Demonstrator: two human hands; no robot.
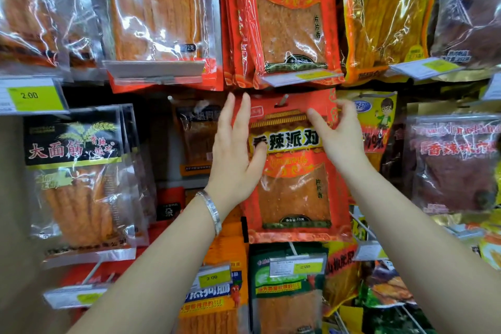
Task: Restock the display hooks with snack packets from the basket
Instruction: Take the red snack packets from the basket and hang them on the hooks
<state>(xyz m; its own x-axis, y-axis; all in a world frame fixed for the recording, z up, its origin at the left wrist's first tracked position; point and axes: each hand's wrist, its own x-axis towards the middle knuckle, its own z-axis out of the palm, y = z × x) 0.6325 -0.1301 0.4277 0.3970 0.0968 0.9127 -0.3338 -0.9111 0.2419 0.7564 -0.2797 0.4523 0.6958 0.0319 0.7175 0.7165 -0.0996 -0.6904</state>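
Red snack packet (295,192) held at frame centre. Upper right corner is pinched by right hand (339,133). Left hand (233,154) is laid flat on left edge, fingers straight.

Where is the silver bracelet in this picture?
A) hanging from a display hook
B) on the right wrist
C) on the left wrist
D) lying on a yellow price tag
C: the silver bracelet circles the wrist just below the left hand, which touches the left edge of the red packet. The right hand, which holds the packet's upper right part, has a bare wrist.
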